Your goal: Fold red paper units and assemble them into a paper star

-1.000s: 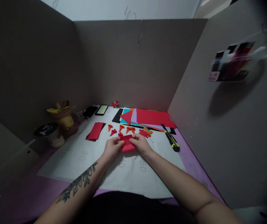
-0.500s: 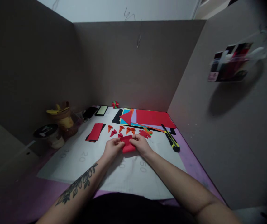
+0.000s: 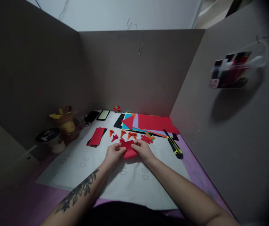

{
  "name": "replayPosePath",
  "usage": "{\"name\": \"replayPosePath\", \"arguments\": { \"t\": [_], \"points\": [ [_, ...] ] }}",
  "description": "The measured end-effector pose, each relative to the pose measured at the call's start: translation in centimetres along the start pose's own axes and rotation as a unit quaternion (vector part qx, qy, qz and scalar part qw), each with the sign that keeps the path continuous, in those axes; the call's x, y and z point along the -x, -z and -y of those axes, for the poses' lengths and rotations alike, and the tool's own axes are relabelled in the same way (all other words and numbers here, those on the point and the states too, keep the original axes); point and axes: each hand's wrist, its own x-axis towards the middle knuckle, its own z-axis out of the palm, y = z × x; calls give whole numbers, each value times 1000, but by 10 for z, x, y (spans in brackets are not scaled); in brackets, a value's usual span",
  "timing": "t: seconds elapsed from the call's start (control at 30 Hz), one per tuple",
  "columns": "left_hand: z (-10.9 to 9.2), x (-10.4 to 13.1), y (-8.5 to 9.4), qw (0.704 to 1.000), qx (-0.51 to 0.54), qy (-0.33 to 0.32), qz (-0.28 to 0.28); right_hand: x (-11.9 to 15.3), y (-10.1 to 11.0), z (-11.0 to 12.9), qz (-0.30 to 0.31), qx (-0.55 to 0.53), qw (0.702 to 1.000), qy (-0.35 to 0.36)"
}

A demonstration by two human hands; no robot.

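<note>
A small sheet of red paper [image 3: 130, 150], bent over on itself, is held above the white mat. My left hand [image 3: 113, 154] pinches its left edge between thumb and fingers. On the right edge, my right hand [image 3: 144, 150] grips it the same way, thumb on top. Just beyond my hands lie several small folded orange paper pieces [image 3: 131, 135] and folded red paper pieces [image 3: 115, 137]. Flat red strips [image 3: 146, 139] rest beyond my right hand. To the left is a stack of cut rectangles with red paper [image 3: 97, 136] on top.
Large coloured sheets [image 3: 156, 123] lie at the back, with a yellow-black utility knife [image 3: 174, 145] to their right. Phones [image 3: 103, 115], a paper star [image 3: 116, 109], a tool pot [image 3: 65, 122] and a lidded tub [image 3: 51, 138] stand around the left and back. A clear holder [image 3: 233, 70] hangs on the right wall.
The view has tilted slightly upward, so everything sits a bit lower in the picture. Both hands keep their hold on the red paper, which looks much the same.
</note>
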Motion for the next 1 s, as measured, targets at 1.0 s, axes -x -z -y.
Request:
{"name": "replayPosePath", "arguments": {
  "t": [1.0],
  "points": [
    [-2, -2, 3, 999, 24, -10, 36, -3, 4, -3, 24, -107, 994, -15]
  ]
}}
